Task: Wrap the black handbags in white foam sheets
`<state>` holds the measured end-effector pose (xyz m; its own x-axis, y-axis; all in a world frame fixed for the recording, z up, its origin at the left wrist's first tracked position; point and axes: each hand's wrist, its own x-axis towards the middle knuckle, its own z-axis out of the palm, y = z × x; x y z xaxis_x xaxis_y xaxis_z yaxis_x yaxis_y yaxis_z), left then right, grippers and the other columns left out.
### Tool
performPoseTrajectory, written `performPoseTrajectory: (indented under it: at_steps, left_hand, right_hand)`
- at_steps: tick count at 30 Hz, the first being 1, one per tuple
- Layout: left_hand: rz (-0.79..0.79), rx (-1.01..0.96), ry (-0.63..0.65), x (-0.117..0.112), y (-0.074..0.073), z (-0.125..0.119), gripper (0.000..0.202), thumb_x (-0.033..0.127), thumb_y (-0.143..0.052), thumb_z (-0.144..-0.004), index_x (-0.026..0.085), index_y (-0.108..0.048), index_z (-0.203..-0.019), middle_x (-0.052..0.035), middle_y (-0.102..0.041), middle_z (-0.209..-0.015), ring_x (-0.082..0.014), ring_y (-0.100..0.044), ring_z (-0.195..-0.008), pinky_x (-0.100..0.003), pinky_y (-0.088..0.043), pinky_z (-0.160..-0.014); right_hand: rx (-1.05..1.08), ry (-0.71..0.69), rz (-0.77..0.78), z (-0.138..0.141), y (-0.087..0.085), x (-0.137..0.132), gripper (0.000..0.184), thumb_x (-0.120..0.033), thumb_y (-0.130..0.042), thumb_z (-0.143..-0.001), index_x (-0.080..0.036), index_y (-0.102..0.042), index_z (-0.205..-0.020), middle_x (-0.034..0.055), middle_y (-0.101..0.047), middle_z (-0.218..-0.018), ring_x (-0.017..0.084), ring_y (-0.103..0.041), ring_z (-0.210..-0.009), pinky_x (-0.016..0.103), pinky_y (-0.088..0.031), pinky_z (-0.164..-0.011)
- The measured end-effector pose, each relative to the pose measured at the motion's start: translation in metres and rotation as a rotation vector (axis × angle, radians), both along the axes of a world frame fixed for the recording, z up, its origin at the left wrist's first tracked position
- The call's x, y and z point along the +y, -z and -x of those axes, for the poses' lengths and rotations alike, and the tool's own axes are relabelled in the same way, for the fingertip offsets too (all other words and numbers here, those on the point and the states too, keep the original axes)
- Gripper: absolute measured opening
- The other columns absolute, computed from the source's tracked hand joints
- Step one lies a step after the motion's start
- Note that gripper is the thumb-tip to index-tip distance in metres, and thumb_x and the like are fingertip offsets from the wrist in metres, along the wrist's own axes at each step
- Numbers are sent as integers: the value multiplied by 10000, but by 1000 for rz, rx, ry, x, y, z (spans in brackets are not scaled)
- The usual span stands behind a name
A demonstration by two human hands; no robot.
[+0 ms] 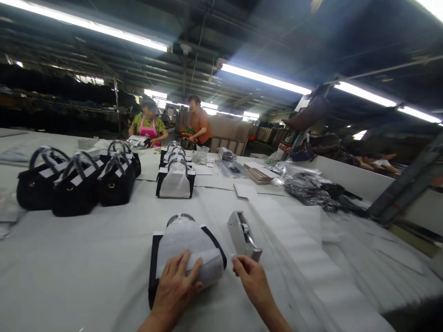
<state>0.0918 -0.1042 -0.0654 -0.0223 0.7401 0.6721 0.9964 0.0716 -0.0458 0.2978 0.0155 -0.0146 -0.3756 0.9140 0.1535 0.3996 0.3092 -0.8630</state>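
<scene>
A black handbag (154, 258) lies on the table in front of me, with a white foam sheet (183, 240) wrapped over its middle and its handle sticking up at the far end. My left hand (178, 279) rests on the foam, fingers spread and pressing it down. Just right of the bag, my right hand (252, 276) is closed in a pinch. A small pale strip, apparently tape, shows at its fingertips. Right behind that hand stands a grey tape dispenser (238, 230) with its cutting end towards me.
Several black handbags (116, 182) stand at the left. A row of foam-wrapped bags (176, 180) is straight ahead. Long white foam sheets (304, 258) lie to the right, with cardboard pieces (259, 173) and clear plastic bags (304, 184) beyond. Two people (148, 124) work across the table.
</scene>
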Motion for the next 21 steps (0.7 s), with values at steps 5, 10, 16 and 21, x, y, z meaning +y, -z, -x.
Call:
performPoseTrajectory:
  at_steps: [5, 10, 16, 21]
  left_hand:
    - [-21, -72, -33, 1, 3, -5, 509, 421, -648, -765, 367, -501, -1250, -79, -502, -1299, -292, -486, -1117, -456, -429, -913]
    - [-40, -95, -19, 1, 4, -4, 528, 397, -667, -748, 363, -500, -1248, -80, -508, -1286, -291, -483, -1119, -460, -435, -909]
    - [28, -94, -33, -3, -2, -9, 516, 378, -678, -743, 322, -519, -1230, -93, -495, -1292, -290, -470, -1127, -460, -398, -946]
    - [236, -172, -18, 7, -28, -11, 755, 361, -734, -664, 298, -401, -1339, -90, -570, -1113, -283, -520, -950, -471, -404, -848]
  right_hand:
    - [103, -136, 253, 66, -15, -20, 354, -494, -561, -758, -153, -631, -690, 3, -600, -561, 108, -507, -481, 206, -381, -451]
    - [-82, -23, 283, 82, 1, -10, 323, -404, -505, -785, -157, -591, -596, -2, -597, -491, 77, -463, -355, 185, -319, -359]
    - [-212, 3, 261, 90, -1, -8, 289, -281, -532, -742, -180, -576, -476, -8, -577, -409, 91, -469, -313, 194, -353, -357]
    - [-308, 66, 203, 83, -8, -6, 353, -272, -561, -761, -183, -574, -419, 0, -528, -350, 122, -514, -352, 220, -399, -418]
